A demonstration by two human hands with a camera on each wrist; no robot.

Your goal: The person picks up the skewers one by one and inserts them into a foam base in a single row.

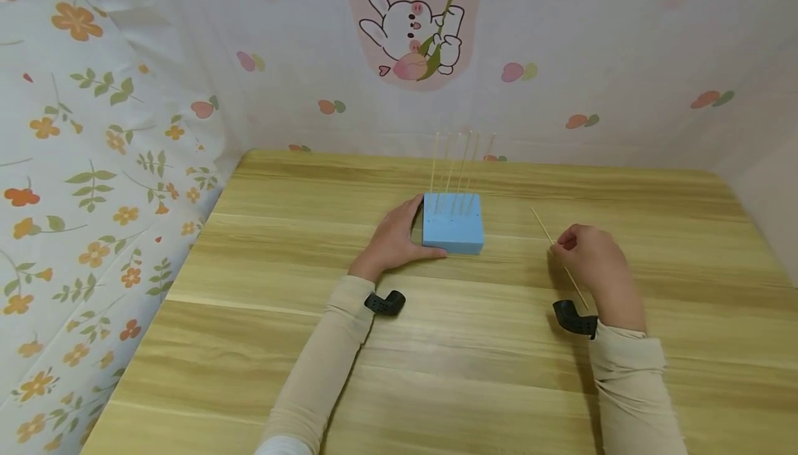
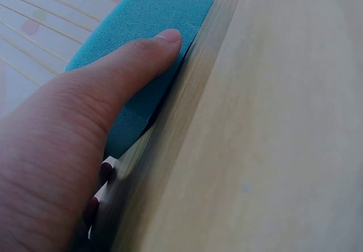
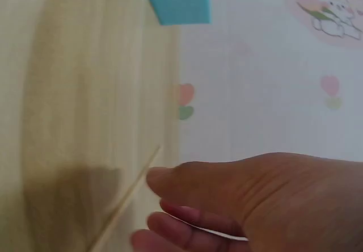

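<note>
A light blue foam block sits on the table, with several thin wooden sticks standing in its top, some of them leaning. My left hand grips the block from its left side. In the left wrist view the thumb lies along the block's front face; the other fingers are mostly hidden behind it. To the right of the block, my right hand pinches another thin wooden stick between thumb and fingertips. That stick slants, its far end pointing up and left, apart from the block. Small holes show in the block's top.
The wood-grain table reaches back to a white printed curtain. Flowered cloth hangs along the left side. A black wrist mount is on the left sleeve and another black mount on the right.
</note>
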